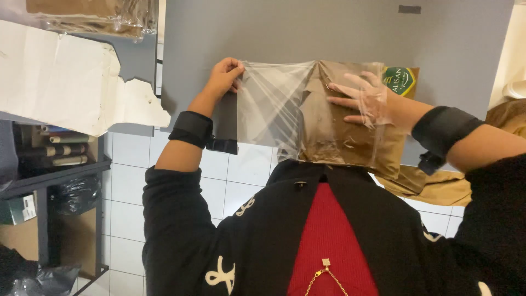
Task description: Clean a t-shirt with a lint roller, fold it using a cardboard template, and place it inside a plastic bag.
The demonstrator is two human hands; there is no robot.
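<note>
Both hands: left hand [223, 77] gripping clear bag [274, 104], right hand [361, 98] inside w/ brown garment [334, 137].

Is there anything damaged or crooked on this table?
Yes. The white paper sheet on the left has a torn, jagged edge. The clear plastic bag, held by the left hand, covers the folded brown garment only partly; the right hand is inside.

clear bag [268, 104], tan cloth [334, 131]

plastic bag [274, 104]: clear, glossy, creased | folded garment [339, 131]: brown matt cloth | table [329, 33]: grey, smooth, matt
</note>
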